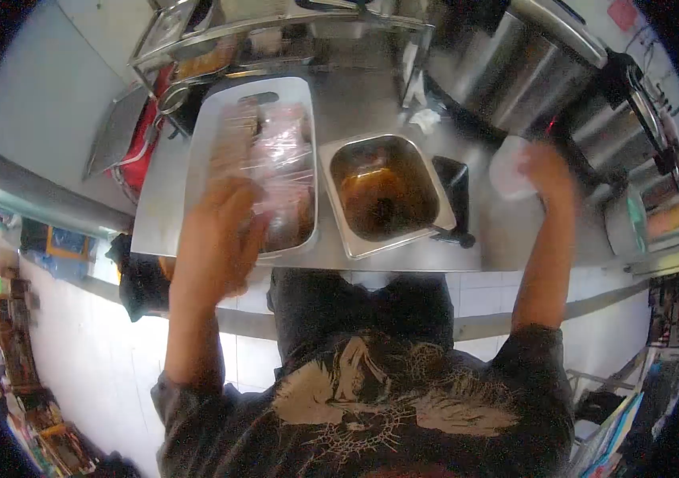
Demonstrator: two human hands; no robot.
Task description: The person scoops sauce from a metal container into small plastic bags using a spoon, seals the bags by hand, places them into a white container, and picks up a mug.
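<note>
My left hand [224,219] is over the near left part of a white plastic tub [313,215]. Its thumb and bent fingers look apart, with nothing visible between them. In the tub lie clear plastic packets [282,143] with reddish-brown contents, in two rows; motion blurs the left row. My right hand [545,169], smeared by motion, has its fingers on the edge of a white rounded object [508,169], perhaps a small dish, over the right side of the counter. A square steel pan [335,203] holding brown liquid stands between the hands.
A black flat-looking object [455,199] lies right of the pan, on the steel counter [403,267]. Large steel pots [506,64] stand at back right. A wire rack [283,28] spans the back. A crumpled white paper [425,119] lies behind the pan.
</note>
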